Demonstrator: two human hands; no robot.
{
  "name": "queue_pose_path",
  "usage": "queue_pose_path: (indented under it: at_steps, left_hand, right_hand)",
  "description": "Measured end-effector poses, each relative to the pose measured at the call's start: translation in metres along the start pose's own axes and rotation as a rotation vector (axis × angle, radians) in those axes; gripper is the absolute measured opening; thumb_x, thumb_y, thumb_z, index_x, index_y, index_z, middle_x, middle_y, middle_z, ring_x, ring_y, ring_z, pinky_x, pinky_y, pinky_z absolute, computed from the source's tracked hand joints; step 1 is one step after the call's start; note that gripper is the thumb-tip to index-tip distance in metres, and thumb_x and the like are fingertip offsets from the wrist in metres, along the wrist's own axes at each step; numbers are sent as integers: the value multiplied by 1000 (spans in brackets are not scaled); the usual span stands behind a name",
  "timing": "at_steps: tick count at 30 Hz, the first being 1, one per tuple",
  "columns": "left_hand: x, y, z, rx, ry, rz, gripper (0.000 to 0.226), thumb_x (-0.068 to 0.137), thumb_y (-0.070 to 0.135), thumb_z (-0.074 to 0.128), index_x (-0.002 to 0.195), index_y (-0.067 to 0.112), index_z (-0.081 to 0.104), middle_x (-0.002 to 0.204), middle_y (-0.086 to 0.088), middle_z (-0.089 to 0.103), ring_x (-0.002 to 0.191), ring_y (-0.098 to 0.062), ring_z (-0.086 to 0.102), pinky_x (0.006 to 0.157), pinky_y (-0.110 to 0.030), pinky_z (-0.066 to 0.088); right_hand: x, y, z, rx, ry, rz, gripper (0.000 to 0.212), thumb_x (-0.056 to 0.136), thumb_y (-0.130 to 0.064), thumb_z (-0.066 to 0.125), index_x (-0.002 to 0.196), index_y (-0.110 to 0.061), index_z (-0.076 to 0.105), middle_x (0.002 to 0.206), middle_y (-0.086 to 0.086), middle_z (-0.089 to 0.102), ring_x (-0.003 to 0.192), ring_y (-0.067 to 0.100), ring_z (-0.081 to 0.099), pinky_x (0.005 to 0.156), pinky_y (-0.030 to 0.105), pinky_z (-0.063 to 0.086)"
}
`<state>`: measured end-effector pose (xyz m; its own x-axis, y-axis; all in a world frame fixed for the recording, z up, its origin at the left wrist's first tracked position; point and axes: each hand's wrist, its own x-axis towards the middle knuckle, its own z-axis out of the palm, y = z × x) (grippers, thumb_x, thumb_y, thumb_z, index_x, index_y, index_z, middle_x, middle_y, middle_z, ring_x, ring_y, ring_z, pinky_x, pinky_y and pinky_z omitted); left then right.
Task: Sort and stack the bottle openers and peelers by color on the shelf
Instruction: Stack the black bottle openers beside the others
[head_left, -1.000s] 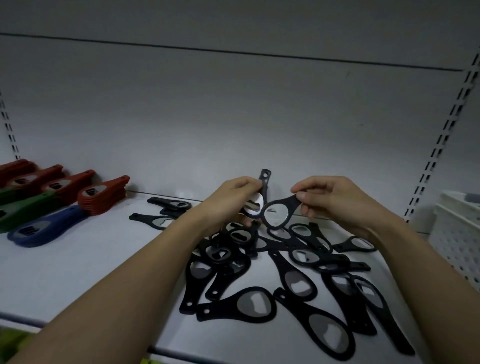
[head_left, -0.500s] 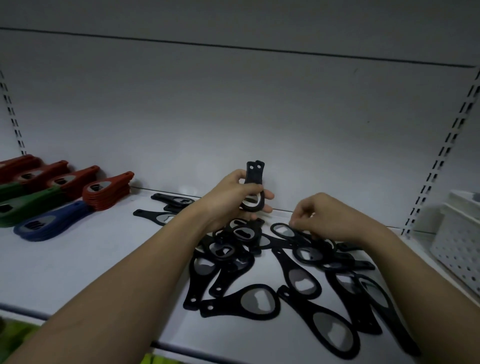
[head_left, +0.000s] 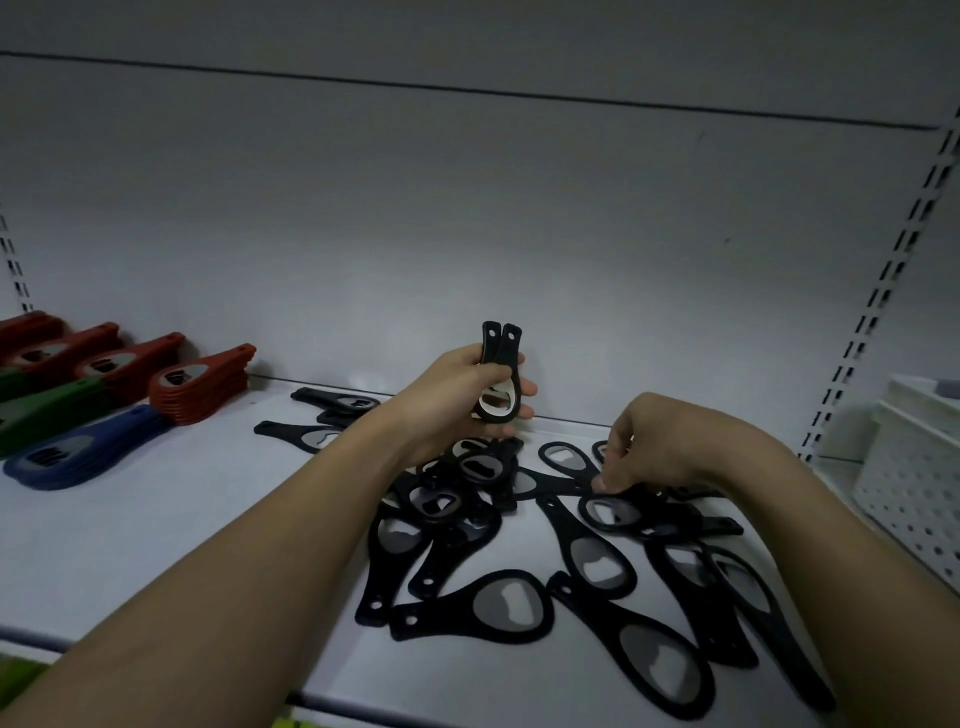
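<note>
While left hand (head_left: 457, 400) grips two black openers (head_left: 497, 379), right hand (head_left: 660, 447) pinches another from the pile (head_left: 571, 545); next, stack it.

no readable text, labels, brands or numbers on anything shown

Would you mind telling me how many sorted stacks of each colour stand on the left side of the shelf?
Red stacks: 4
Green stacks: 2, the farther one cut off by the frame edge
Blue stack: 1
Total: 7 stacks
</note>
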<state>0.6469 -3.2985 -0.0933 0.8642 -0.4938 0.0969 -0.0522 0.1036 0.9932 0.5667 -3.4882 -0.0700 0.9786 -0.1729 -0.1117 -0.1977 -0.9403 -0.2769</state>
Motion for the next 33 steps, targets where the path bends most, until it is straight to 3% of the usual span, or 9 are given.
queue_pose_path:
  at_steps: [5,9,14,19,21,23,26,29,33]
  left_hand:
    - [1,-1,1,13,-2,2,26,104,11,42,126,8,56,105,-11,69,82,-23,71,53,-25,52]
    - [1,0,1,17,0,14,25,103,12,43,124,9,58,105,-11,71,84,-24,71,54,-26,52]
    - [0,3,-3,6,27,19,25,102,12,47,124,10,59,110,-13,71,86,-24,72,59,-28,56]
    - [-4,8,-6,65,32,11,26,99,21,55,121,9,60,98,-8,72,78,-19,71,56,-27,55]
    - [-5,9,-5,94,23,-1,28,99,27,56,119,8,61,86,0,69,69,-14,67,56,-27,54]
    - [-5,8,-3,104,-21,-14,32,98,34,57,118,9,63,91,1,66,70,-13,65,57,-26,53]
    - [-10,6,2,126,-182,-32,28,97,34,59,118,15,62,97,-3,69,83,-18,68,59,-27,52]
    - [-13,6,3,123,-325,-25,25,97,15,59,122,18,58,100,-7,72,86,-25,71,54,-24,53]
    - [-8,7,-4,42,-157,9,22,99,10,55,120,18,54,95,-5,73,82,-25,72,51,-24,51]
  right_hand:
    - [0,-2,4,-37,-18,-38,20,76,-29,79,76,-11,73,69,2,70,64,17,61,64,28,50]
    - [0,-2,3,22,19,-69,22,85,-25,65,88,-4,71,77,6,69,63,19,58,58,27,47]
    - [8,5,-2,90,184,-166,21,96,-26,54,92,-11,68,96,3,70,87,20,65,81,36,52]
    - [5,8,-10,403,370,-307,16,97,-20,59,87,-19,72,78,-7,67,57,4,59,61,22,48]
    - [4,6,-11,552,390,-336,12,94,-14,64,85,-15,74,67,-2,67,54,6,59,57,16,49]
    - [1,1,-11,703,369,-370,8,91,-6,67,87,-8,74,64,2,67,55,10,62,57,15,51]
    - [-2,-8,-8,866,341,-424,4,85,-1,71,88,-3,71,73,9,69,59,18,67,61,22,57]
    - [-1,-16,0,965,315,-431,15,85,2,70,97,-4,67,94,13,67,66,22,71,68,24,59]
    - [1,-19,7,1018,304,-371,24,92,-1,63,115,-8,61,108,11,64,75,25,74,71,26,60]
